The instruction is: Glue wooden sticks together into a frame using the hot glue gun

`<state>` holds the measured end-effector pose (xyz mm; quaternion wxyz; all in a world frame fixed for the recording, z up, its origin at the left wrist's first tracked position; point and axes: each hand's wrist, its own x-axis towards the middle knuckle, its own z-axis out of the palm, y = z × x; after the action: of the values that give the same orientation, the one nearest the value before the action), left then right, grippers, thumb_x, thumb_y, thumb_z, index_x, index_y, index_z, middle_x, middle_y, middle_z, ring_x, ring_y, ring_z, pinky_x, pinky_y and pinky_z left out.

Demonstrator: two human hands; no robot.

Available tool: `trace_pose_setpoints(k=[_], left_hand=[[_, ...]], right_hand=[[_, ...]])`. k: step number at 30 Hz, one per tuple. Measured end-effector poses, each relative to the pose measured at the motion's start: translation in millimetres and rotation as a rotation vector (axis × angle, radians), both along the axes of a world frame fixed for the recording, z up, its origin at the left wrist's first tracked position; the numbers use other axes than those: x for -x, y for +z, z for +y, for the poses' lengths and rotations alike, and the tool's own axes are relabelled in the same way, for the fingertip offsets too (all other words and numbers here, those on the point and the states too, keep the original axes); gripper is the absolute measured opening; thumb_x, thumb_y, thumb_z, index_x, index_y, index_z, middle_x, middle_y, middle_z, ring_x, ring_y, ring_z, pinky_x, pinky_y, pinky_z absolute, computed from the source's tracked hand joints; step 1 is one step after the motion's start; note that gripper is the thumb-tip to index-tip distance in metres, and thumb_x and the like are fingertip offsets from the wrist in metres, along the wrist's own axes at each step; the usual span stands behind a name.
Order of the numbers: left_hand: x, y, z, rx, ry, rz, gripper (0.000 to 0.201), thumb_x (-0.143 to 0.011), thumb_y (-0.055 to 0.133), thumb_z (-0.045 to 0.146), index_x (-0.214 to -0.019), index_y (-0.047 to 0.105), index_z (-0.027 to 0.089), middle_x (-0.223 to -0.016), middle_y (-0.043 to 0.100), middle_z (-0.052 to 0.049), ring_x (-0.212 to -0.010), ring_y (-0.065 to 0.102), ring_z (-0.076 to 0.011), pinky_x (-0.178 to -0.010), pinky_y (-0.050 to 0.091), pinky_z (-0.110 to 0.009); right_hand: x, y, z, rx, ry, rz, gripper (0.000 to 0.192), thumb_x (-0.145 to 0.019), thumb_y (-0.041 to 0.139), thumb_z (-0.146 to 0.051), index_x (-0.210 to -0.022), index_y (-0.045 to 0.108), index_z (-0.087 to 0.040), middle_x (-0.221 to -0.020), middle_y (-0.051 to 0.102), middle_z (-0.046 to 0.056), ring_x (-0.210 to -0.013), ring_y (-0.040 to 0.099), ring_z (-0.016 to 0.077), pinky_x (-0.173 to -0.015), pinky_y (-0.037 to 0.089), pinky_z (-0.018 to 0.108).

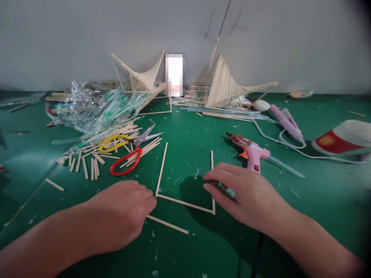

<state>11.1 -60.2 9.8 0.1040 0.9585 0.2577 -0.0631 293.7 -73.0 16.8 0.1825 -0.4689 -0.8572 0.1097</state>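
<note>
My left hand [127,210] is closed, palm down, with a thin wooden stick [169,225] coming out from under its curled fingers; the grip itself is hidden. Its knuckles are beside the left corner of a three-sided frame of sticks [185,203] lying on the green table. Over the frame's right side hovers my right hand [243,193], thumb and forefinger apart. A pale bluish piece shows beneath its fingers, and I cannot tell whether they touch it. Just beyond this hand lies a pink glue gun [255,156] with a clear glue stick in its back.
Scissors [137,143] with yellow and red handles lie on cut sticks [92,166] at left, before crumpled plastic wrapping [87,108]. Two curved stick models [145,79] stand at the back beside a lit screen [175,73]. Right are a pink-handled corded tool [286,121] and a paper cup [342,139].
</note>
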Motion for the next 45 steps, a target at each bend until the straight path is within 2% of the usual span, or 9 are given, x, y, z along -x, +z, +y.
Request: trace_pose_setpoints(k=[4, 10, 16, 19, 24, 27, 31, 37, 45], left_hand=[[-9, 7.4, -2, 0.01, -0.012, -0.02, 0.013, -0.068, 0.054, 0.008, -0.072, 0.054, 0.02, -0.073, 0.062, -0.003, -0.062, 0.055, -0.0203, -0.059, 0.038, -0.033], [-35, 43.6, -3, -0.075, 0.023, 0.096, 0.011, -0.072, 0.053, 0.007, -0.074, 0.057, 0.018, -0.072, 0.063, -0.003, -0.064, 0.06, -0.0215, -0.057, 0.039, -0.032], [-54, 79.0, 14, -0.108, 0.137, 0.083, 0.012, -0.073, 0.053, 0.007, -0.071, 0.06, 0.017, -0.07, 0.063, -0.003, -0.062, 0.057, -0.0174, -0.054, 0.035, -0.028], [-51, 83.2, 40, -0.091, 0.196, -0.196, 0.012, -0.068, 0.056, 0.006, -0.066, 0.061, 0.017, -0.067, 0.062, -0.001, -0.06, 0.053, -0.0141, -0.054, 0.034, -0.026], [-41, 57.0, 85, -0.156, 0.401, -0.788, 0.032, -0.074, 0.063, 0.011, -0.105, 0.064, 0.018, -0.084, 0.064, -0.002, -0.073, 0.058, -0.0124, -0.067, 0.046, -0.024], [-40, 34.6, 94, -0.136, 0.446, -0.871, 0.034, -0.077, 0.063, 0.011, -0.11, 0.065, 0.018, -0.073, 0.065, 0.002, -0.066, 0.059, -0.011, -0.067, 0.049, -0.025], [-36, 18.5, 94, -0.177, 0.503, -0.953, 0.029, -0.084, 0.06, 0.018, -0.113, 0.064, 0.015, -0.083, 0.069, -0.003, -0.072, 0.063, -0.0122, -0.072, 0.053, -0.026], [-27, 9.1, 93, -0.192, 0.536, -0.899, 0.032, -0.099, 0.038, 0.027, -0.109, 0.065, 0.014, -0.08, 0.072, -0.003, -0.069, 0.068, -0.0114, -0.068, 0.055, -0.023], [-31, -15.5, 80, -0.347, 0.468, -0.586, 0.018, -0.088, 0.053, 0.02, -0.098, 0.068, 0.017, -0.09, 0.071, -0.008, -0.083, 0.067, -0.0245, -0.071, 0.054, -0.035]], right_hand=[[8, 9.8, -8, 0.079, 0.183, 0.029, 0.023, -0.093, 0.048, -0.03, -0.098, 0.064, -0.015, -0.084, 0.065, 0.008, -0.078, 0.06, 0.0185, -0.067, 0.047, 0.031], [26, 24.8, -16, 0.229, 0.25, -0.016, 0.024, -0.09, 0.054, -0.038, -0.096, 0.065, -0.018, -0.084, 0.066, 0.005, -0.075, 0.06, 0.0172, -0.063, 0.043, 0.028], [33, 26.2, -8, 0.129, 0.139, -0.182, 0.02, -0.092, 0.048, -0.026, -0.091, 0.067, -0.022, -0.084, 0.068, 0.002, -0.073, 0.061, 0.014, -0.063, 0.041, 0.025], [32, 30.8, 7, 0.094, -0.02, -0.307, 0.017, -0.09, 0.05, -0.023, -0.087, 0.067, -0.022, -0.083, 0.068, 0.0, -0.071, 0.061, 0.0137, -0.062, 0.043, 0.025], [36, 33.6, 49, 0.07, -0.207, -0.474, 0.017, -0.093, 0.051, -0.026, -0.092, 0.066, -0.016, -0.094, 0.067, 0.005, -0.082, 0.063, 0.0174, -0.072, 0.051, 0.034], [42, 27.8, 69, 0.119, -0.228, -0.561, 0.025, -0.092, 0.056, -0.033, -0.11, 0.061, -0.017, -0.111, 0.064, 0.007, -0.091, 0.064, 0.0181, -0.079, 0.054, 0.039], [46, 18.1, 82, 0.154, -0.222, -0.61, 0.028, -0.092, 0.056, -0.033, -0.117, 0.059, -0.018, -0.118, 0.062, 0.008, -0.097, 0.063, 0.0201, -0.082, 0.054, 0.041], [46, 10.5, 90, 0.147, -0.211, -0.574, 0.028, -0.092, 0.056, -0.033, -0.116, 0.059, -0.019, -0.118, 0.062, 0.008, -0.097, 0.063, 0.0197, -0.082, 0.054, 0.041], [-5, 34.4, 72, -0.024, -0.452, -0.37, 0.026, -0.094, 0.045, -0.033, -0.097, 0.067, -0.02, -0.1, 0.069, 0.006, -0.086, 0.064, 0.021, -0.069, 0.05, 0.034]])
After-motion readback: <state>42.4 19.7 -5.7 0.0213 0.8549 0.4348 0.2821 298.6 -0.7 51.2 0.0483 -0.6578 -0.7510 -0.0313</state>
